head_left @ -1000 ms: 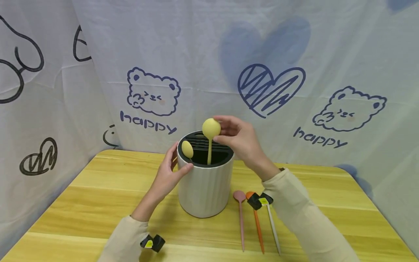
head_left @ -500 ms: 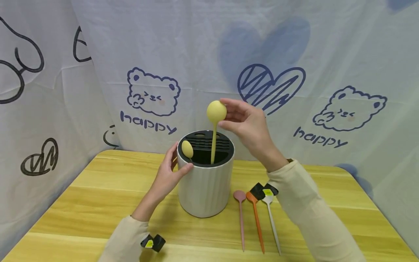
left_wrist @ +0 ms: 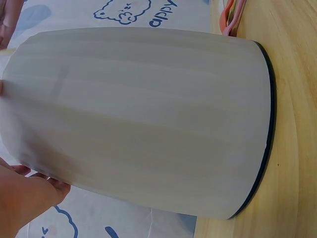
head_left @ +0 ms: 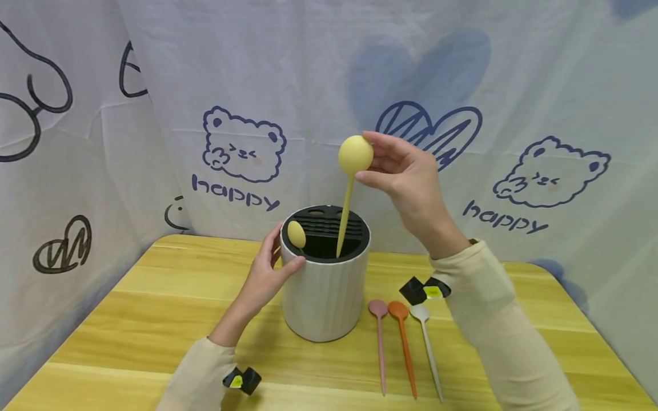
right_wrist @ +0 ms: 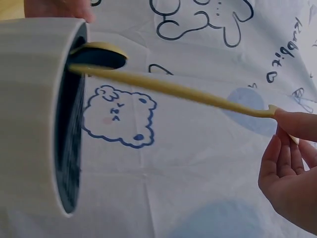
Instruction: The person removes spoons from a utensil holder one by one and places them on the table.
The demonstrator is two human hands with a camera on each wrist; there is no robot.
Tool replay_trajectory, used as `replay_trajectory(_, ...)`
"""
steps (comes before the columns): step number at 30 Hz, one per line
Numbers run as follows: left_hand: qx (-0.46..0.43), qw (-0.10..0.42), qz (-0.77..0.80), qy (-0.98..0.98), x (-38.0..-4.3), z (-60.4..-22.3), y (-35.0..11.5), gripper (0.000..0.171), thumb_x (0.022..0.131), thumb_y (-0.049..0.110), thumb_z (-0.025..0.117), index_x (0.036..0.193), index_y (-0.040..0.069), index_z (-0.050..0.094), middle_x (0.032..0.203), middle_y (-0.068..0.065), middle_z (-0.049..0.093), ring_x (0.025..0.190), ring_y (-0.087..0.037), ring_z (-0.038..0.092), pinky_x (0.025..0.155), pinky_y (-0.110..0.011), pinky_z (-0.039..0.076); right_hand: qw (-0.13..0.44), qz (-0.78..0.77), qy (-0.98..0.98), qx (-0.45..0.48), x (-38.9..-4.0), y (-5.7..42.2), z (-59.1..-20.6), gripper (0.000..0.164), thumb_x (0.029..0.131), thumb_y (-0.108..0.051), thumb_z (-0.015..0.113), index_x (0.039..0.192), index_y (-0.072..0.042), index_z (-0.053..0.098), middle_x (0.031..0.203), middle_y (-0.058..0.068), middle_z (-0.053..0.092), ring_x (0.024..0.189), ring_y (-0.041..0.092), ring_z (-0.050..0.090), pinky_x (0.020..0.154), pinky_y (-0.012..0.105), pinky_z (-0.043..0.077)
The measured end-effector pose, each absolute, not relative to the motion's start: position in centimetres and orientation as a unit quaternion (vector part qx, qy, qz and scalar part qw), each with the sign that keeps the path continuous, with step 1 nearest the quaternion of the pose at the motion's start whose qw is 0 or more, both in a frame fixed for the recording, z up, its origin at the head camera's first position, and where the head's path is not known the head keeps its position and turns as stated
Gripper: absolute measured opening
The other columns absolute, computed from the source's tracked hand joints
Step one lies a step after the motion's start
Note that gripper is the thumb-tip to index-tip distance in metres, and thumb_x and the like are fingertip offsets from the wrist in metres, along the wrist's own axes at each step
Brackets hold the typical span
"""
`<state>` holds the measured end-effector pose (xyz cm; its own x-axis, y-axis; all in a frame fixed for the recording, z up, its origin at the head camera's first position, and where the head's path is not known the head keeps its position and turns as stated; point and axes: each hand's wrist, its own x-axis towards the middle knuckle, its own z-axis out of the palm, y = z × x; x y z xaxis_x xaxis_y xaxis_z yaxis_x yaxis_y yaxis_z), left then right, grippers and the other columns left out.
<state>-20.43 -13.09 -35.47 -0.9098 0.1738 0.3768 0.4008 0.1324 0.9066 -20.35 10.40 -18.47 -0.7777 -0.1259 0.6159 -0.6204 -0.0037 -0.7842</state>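
Note:
In the head view my right hand (head_left: 408,182) pinches a yellow spoon (head_left: 356,155) by its round bowl, above a white ribbed utensil holder (head_left: 325,299). The spoon's thin handle slants down, its tip at the dark opening in the holder's black slotted lid (head_left: 329,220). A second yellow spoon (head_left: 296,234) stands in the holder at the left, bowl up, its handle hidden. My left hand (head_left: 267,271) grips the holder's left side near the rim, thumb in front and fingers behind. The right wrist view shows the pinched spoon's handle (right_wrist: 173,89) running toward the holder's mouth.
To the right of the holder a pink spoon (head_left: 378,308), an orange spoon (head_left: 398,310) and a white spoon (head_left: 420,312) lie side by side on the wooden table (head_left: 154,319). A printed white cloth (head_left: 319,85) hangs behind the table.
My right hand has risen and moved right, drawing the yellow spoon up so more of its handle shows above the holder. My left hand stays on the holder.

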Motion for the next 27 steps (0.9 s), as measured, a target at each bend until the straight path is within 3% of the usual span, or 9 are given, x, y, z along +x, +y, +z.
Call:
replay_trajectory(6, -0.19, 0.089, -0.629, -0.749, -20.6, -35.4, -13.1, 0.08, 0.089, 0.023, 0.064, 0.153, 0.004, 0.019, 0.157, -0.015, 0.02, 0.142, -0.033, 0.023, 0.115, -0.046, 0.021, 0.198, 0.665, -0.66, 0.288, -19.8, 11.3, -17.4, 0.056, 0.076, 0.022, 0.066, 0.129, 0.008, 0.056, 0.11, 0.009, 0.068, 0.095, 0.021, 0.067, 0.086, 0.031, 0.054)
replay_trajectory(13, -0.189, 0.091, -0.629, -0.748, -20.6, -35.5, -13.1, 0.08, 0.089, 0.021, 0.064, 0.153, 0.004, 0.02, 0.157, -0.015, 0.021, 0.141, -0.033, 0.025, 0.115, -0.046, 0.021, 0.141, 0.667, -0.681, 0.267, -19.5, 12.3, -18.4, 0.054, 0.077, 0.02, 0.066, 0.129, 0.009, 0.055, 0.11, 0.007, 0.068, 0.094, 0.021, 0.066, 0.086, 0.03, 0.054)
replay_trajectory(27, -0.191, 0.093, -0.63, -0.747, -20.5, -35.5, -13.1, 0.08, 0.088, 0.022, 0.065, 0.153, 0.004, 0.02, 0.156, -0.015, 0.022, 0.141, -0.033, 0.025, 0.115, -0.047, 0.021, 0.023, 0.665, -0.704, 0.249, -19.3, 14.6, -24.1, 0.053, 0.079, 0.019, 0.064, 0.131, 0.014, 0.051, 0.106, 0.007, 0.067, 0.087, 0.019, 0.065, 0.083, 0.03, 0.055)
